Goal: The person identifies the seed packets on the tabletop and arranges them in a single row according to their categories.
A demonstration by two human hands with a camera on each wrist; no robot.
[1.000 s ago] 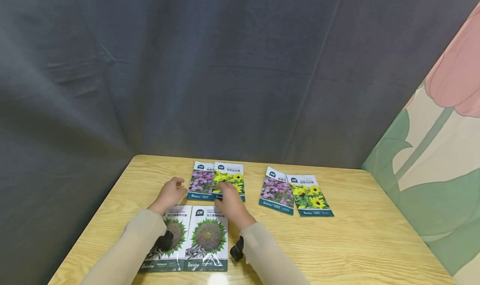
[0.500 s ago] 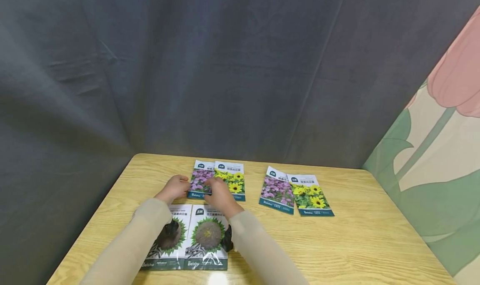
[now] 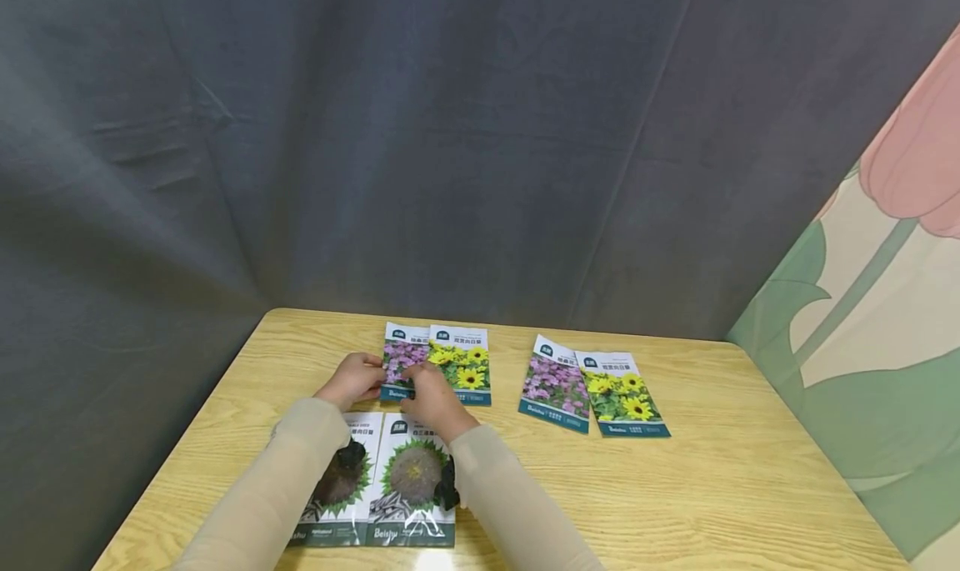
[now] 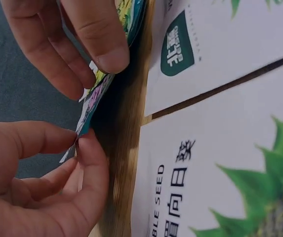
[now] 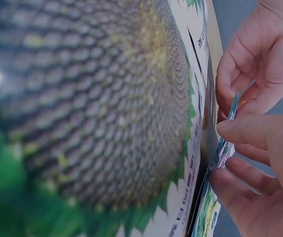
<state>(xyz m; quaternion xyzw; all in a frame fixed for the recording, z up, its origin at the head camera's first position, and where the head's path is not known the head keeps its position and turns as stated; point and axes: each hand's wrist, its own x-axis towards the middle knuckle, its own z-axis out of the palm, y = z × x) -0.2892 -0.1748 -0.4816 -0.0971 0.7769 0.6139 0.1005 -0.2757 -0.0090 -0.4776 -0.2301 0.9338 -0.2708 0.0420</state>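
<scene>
The left hand has moved rightward, grip pinching the purple-flower "Beishu" packet; right hand's grip unclear.

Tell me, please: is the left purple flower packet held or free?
Held: the left hand pinches the purple flower packet by its edge in the left wrist view. Whether fully lifted, I cannot tell.

purple-flower packet | face up | left edge pinched | partly under yellow-flower packet

Curtained-off indoor corner, exact kind unclear: dark drape, flower-print panel, wood-grain table.
</scene>
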